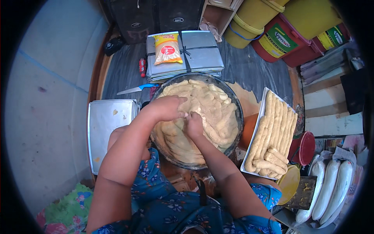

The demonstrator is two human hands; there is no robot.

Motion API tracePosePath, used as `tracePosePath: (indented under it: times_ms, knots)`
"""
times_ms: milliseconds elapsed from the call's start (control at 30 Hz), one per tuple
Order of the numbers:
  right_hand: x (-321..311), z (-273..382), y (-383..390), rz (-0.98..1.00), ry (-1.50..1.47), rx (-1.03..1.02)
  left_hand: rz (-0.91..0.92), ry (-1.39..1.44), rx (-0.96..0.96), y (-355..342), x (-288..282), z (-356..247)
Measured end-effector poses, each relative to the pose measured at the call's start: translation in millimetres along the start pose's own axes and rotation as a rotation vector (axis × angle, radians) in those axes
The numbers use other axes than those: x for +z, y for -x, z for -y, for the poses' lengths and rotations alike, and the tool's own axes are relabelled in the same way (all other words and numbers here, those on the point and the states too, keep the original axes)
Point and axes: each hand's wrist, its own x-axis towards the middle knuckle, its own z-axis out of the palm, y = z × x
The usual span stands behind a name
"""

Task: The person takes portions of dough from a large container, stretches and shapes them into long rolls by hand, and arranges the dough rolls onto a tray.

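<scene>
A large round tub [239,132] holds a mass of floury, pale dough [218,130]. My left hand [169,107] rests over the upper left of the dough, fingers bent but apart. Just right of it, my right hand [194,123] is closed on some dough, its fingertips close to my left thumb. To the right of the tub, a tray [265,90] holds long dough rolls [269,132] in a row, with shorter pieces piled at its near end. A blue-handled knife [136,89] lies beyond the tub's left side.
Stacked metal trays stand at left [105,136] and behind the tub [202,54], the latter bearing a yellow plastic bag [167,48]. Yellow and red buckets [245,35] fill the back right. Wrapped white rolls [331,187] lie at lower right. A wall [50,97] bounds the left.
</scene>
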Motion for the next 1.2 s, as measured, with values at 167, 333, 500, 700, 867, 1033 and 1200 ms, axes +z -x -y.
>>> tracePosePath:
  times_ms: [167, 333, 500, 700, 867, 1033, 1200]
  knots:
    - [-23.8, -13.7, -44.1, 0.045, 0.026, 0.405, 0.002, -0.003, 0.030, 0.1, 11.3, 1.3]
    - [26.7, -1.7, -46.0, -0.017, 0.242, 0.460, -0.008, -0.006, 0.037, 1.4, 10.8, 14.4]
    - [32.6, 5.3, -10.7, -0.014, 0.124, 0.060, -0.028, -0.002, 0.018, 4.2, 2.2, 11.7]
    - [-1.9, -9.8, -32.5, -0.072, -0.187, 0.484, 0.034, 0.030, 0.010, 3.2, 8.2, 11.3]
    - [8.0, -17.4, -74.4, 0.306, 0.131, 0.684, 0.011, 0.041, -0.011, 3.1, 7.1, 22.1]
    - [12.0, -61.2, -88.7, 0.277, -0.595, 0.924, -0.005, 0.063, -0.038, 2.9, -0.7, 29.4]
    - [-25.3, -63.2, -82.3, -0.043, -1.312, 0.907, -0.007, 0.070, -0.038, 3.1, -1.6, 31.1]
